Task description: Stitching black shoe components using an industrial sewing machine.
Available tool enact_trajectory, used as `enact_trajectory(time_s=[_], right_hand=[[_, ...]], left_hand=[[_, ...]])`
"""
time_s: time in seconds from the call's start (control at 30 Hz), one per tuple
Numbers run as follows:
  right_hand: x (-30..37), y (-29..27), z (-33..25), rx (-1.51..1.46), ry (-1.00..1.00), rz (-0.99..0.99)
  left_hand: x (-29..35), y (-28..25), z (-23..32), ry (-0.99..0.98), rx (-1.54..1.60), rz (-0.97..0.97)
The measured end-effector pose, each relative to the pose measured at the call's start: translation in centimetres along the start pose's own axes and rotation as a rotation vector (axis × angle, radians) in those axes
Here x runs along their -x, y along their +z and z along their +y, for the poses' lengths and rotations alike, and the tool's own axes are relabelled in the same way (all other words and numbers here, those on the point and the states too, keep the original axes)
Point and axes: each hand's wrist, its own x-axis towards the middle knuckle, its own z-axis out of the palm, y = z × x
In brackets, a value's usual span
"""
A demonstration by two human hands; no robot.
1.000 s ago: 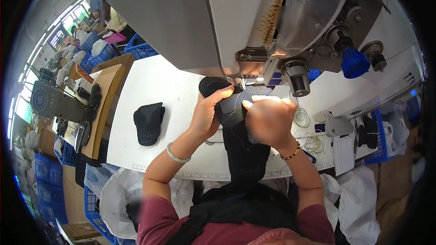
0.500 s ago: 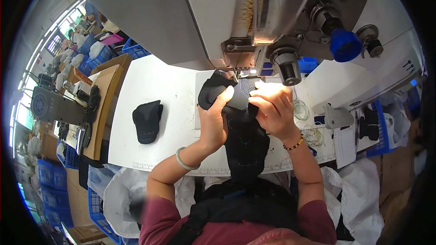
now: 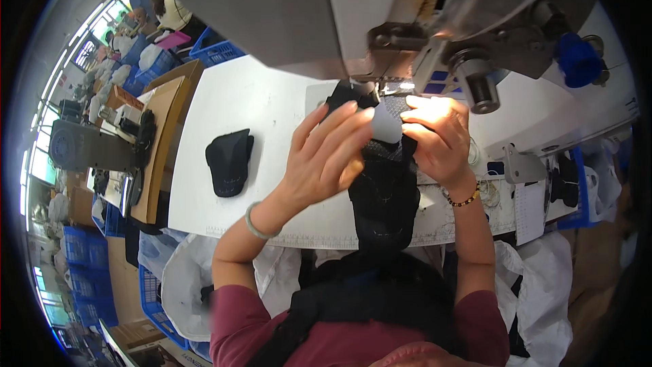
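A black shoe upper (image 3: 384,200) lies under the needle area of a sewing machine (image 3: 285,13) and trails over the table's front edge toward me. On its upper part sits a smooth grey piece (image 3: 388,126), with dotted mesh beside it. My left hand (image 3: 319,153) rests over the left side of the work, its fingers stretched out and holding nothing. With bent fingers, my right hand (image 3: 441,137) pinches the right edge of the upper close to the needle. The exact grip is partly hidden by the fingers.
Another black upper (image 3: 229,163) lies on the white table (image 3: 197,211), to the left. At the right are a blue basket (image 3: 583,194) and white bags (image 3: 543,292). Another machine (image 3: 92,146) stands far left. People sit beyond, among blue crates.
My left hand has let go of the black upper's left edge, its fingers now spread out. My right hand still pinches its side. The whole view has shifted slightly.
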Motion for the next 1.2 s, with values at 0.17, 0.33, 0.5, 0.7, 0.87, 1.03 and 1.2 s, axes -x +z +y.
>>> enact_trajectory(time_s=[0.17,0.33,0.5,0.7,0.87,1.03,1.2], right_hand=[[0.3,0.3,0.2,0.011,-0.004,0.003],[0.4,0.3,0.2,-0.014,-0.006,0.015],[0.2,-0.5,0.5,-0.097,0.023,-0.048],[0.2,-0.9,0.7,-0.132,0.034,-0.069],[-0.1,-1.1,0.6,-0.114,0.066,-0.099],[-0.9,-0.8,0.0,-0.063,0.054,-0.063],[-0.7,-0.6,-0.4,0.031,0.019,-0.1]], left_hand=[[-0.1,1.1,-1.1,-0.164,0.263,0.021],[-1.0,0.8,-0.6,-0.028,0.06,-0.014],[-1.7,0.6,0.4,0.103,-0.076,-0.037],[-2.2,0.8,0.7,0.136,-0.018,-0.028],[-2.3,1.0,-0.3,0.135,0.02,-0.02],[-2.4,1.4,-1.5,0.137,0.072,-0.007],[-2.4,1.6,-2.6,0.112,0.126,-0.008]])
